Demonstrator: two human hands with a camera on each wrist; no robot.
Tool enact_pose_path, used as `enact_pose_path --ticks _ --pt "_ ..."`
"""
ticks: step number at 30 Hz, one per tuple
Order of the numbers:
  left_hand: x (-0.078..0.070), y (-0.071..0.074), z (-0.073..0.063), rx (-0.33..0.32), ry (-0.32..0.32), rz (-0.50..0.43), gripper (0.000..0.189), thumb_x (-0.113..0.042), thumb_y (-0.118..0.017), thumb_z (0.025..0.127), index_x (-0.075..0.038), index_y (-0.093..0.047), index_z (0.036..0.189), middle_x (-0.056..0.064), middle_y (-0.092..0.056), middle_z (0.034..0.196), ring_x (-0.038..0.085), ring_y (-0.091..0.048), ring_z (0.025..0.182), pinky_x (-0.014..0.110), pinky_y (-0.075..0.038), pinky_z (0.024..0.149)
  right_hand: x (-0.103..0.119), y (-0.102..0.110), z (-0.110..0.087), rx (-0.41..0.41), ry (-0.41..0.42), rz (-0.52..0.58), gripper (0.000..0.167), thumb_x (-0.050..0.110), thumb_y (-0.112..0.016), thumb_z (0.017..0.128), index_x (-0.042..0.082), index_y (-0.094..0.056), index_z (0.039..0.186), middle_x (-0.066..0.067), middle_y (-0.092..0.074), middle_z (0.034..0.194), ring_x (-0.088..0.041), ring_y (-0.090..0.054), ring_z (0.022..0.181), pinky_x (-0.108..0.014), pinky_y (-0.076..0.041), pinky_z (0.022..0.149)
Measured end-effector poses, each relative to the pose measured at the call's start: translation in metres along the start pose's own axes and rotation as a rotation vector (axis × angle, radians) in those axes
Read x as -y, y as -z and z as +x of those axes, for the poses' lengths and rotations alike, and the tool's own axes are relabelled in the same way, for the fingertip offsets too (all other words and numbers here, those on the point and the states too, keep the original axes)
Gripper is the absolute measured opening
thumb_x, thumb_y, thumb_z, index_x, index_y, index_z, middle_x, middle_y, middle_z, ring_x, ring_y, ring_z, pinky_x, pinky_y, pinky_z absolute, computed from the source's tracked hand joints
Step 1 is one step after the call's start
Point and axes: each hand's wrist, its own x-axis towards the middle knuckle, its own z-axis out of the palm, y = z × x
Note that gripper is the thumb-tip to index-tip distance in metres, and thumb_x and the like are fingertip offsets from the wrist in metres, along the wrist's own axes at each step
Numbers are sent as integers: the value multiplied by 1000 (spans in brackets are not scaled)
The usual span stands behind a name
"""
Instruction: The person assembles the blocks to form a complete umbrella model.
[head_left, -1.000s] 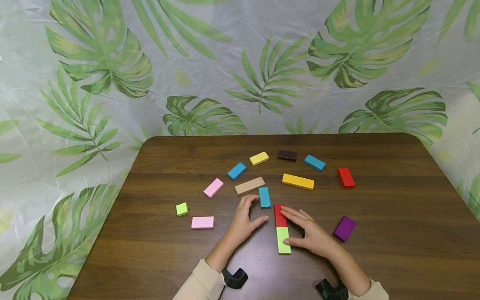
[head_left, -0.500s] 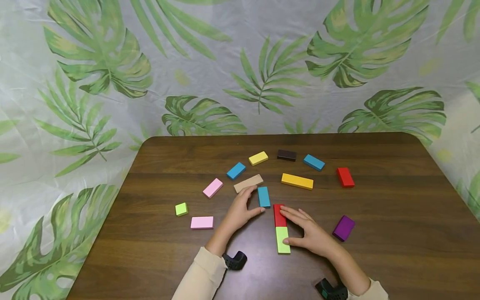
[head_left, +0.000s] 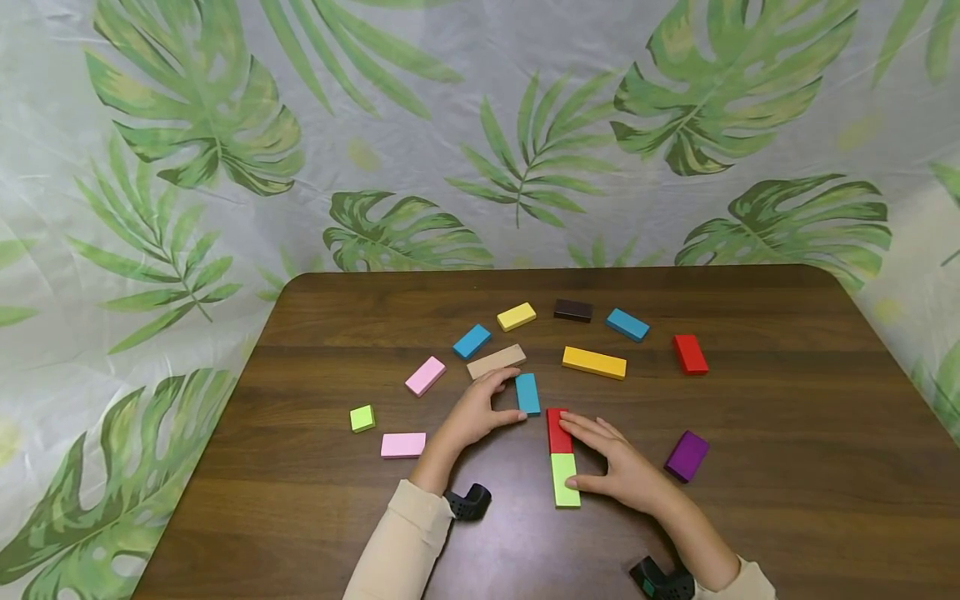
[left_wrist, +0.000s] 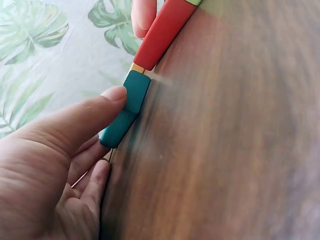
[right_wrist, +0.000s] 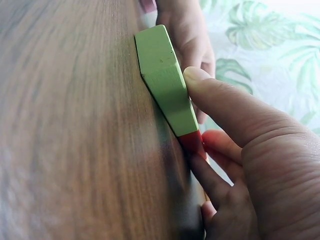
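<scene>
Well inside the brown wooden table's far edge (head_left: 450, 282), the left hand (head_left: 474, 414) pinches a blue oblong wooden block (head_left: 528, 395), while the right hand (head_left: 627, 472), loosely spread, touches and apparently steadies an abutting red-and-lime oblong wooden pair (head_left: 560, 454).

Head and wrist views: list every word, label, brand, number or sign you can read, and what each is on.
None readable.
The lime-green block, the red block touching it and the blue block nearest them show no lettering on visible faces.
The small green patch on the black right-wrist device: too small to tell.
</scene>
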Motion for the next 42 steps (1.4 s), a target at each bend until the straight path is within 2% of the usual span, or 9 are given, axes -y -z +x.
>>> enact_pose_path --ticks 5,12,21,27,31,35,42 --pt "0 0 0 -4 -8 26 62 -26 -73 76 -7 -47 129 7 -47 129 20 -49 109 30 -38 92 0 1 0 -2 10 1 73 41 -71 74 14 -42 135 2 -33 141 -30 -19 131 -51 -10 103" --pt "1 -5 1 -73 -43 -47 60 -20 -72 77 -2 -46 128 11 -47 126 21 -51 108 27 -40 90 0 1 0 -1 11 4 73 41 -71 74 14 -42 136 3 -33 141 -31 -18 131 -51 -11 103" --pt "-2 -13 9 -131 -104 -73 55 -14 -71 78 1 -48 125 13 -46 126 20 -51 109 22 -39 90 1 1 1 -1 15 3 72 39 -71 74 14 -42 135 3 -33 141 -30 -19 131 -51 -11 103" --pt "-5 -18 15 -125 -105 -29 54 -17 -71 79 -1 -50 125 10 -47 127 17 -51 109 22 -38 91 2 2 1 0 12 5 72 39 -71 75 14 -42 136 3 -33 141 -31 -18 131 -52 -10 102" --pt "-7 -21 17 -115 -106 23 53 -22 -69 80 -3 -51 125 8 -47 128 17 -45 116 27 -34 96 1 2 1 -1 19 5 72 39 -71 75 14 -41 136 4 -33 141 -32 -17 131 -52 -10 102" --pt "-9 -24 19 -90 -97 64 51 -26 -67 81 -6 -52 125 6 -46 130 16 -38 122 31 -30 99 1 2 1 -3 34 5 72 38 -71 75 13 -41 136 4 -32 141 -31 -19 131 -51 -10 102" --pt "-12 -25 19 -47 -83 91 48 -26 -67 81 -10 -54 125 6 -44 132 18 -38 122 35 -31 98 1 2 1 -4 49 7 72 37 -72 75 12 -41 136 2 -33 141 -29 -22 130 -51 -10 103"
